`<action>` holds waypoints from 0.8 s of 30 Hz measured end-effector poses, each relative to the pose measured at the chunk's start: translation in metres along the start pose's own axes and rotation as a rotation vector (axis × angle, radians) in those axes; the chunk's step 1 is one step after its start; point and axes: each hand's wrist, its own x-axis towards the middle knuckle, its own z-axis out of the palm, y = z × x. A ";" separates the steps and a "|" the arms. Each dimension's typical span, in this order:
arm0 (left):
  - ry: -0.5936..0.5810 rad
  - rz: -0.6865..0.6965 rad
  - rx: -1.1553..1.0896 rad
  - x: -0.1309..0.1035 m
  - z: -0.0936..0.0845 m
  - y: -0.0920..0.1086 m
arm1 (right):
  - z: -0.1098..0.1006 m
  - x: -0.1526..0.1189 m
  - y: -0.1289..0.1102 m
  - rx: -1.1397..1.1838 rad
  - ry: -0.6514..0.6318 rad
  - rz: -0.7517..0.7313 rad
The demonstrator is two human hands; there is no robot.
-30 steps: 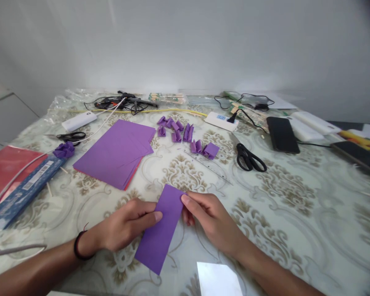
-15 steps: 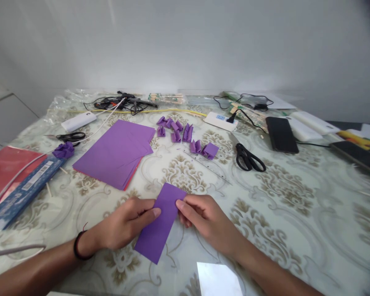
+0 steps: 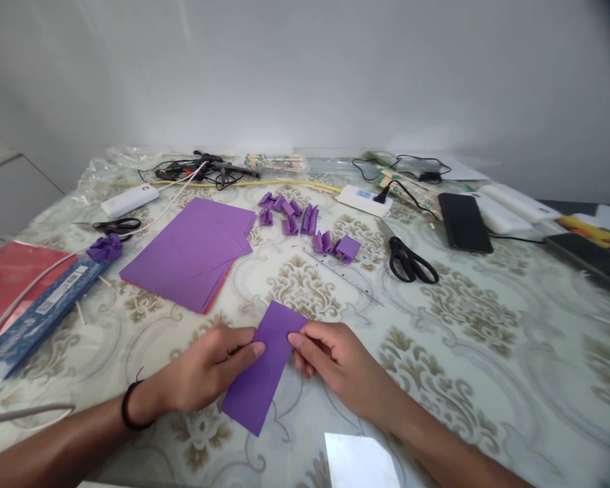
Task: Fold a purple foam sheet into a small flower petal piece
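Between my two hands a rectangular purple paper strip [image 3: 264,379] is held tilted above the table. My left hand [image 3: 211,366] pinches its left edge, thumb on top and fingers beneath. On the opposite edge, nearer the far end, my right hand [image 3: 335,362] grips it the same way, with some fingertips hidden behind the paper. Farther off to the left lies a stack of purple sheets [image 3: 183,251] with a red edge showing below. Several small folded purple paper pieces [image 3: 309,220] sit beyond the strip.
Black-handled scissors [image 3: 409,261] lie to the right, near a clear ruler [image 3: 343,274] and a white power strip [image 3: 364,200]. A black phone [image 3: 465,222] rests farther right. At left are a crumpled purple paper [image 3: 105,248], a blue packet [image 3: 38,315] and a white cable [image 3: 20,298].
My right thumb has shifted very slightly left on the paper strip. Everything else looks the same.
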 end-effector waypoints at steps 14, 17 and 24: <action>0.039 0.044 0.123 0.002 0.002 -0.002 | 0.003 0.000 0.004 -0.050 -0.102 0.059; 0.037 0.039 0.114 0.003 0.002 -0.003 | 0.002 0.000 0.002 -0.058 -0.102 0.050; 0.009 -0.013 0.036 0.002 -0.001 0.002 | 0.000 -0.001 0.000 -0.049 -0.069 0.045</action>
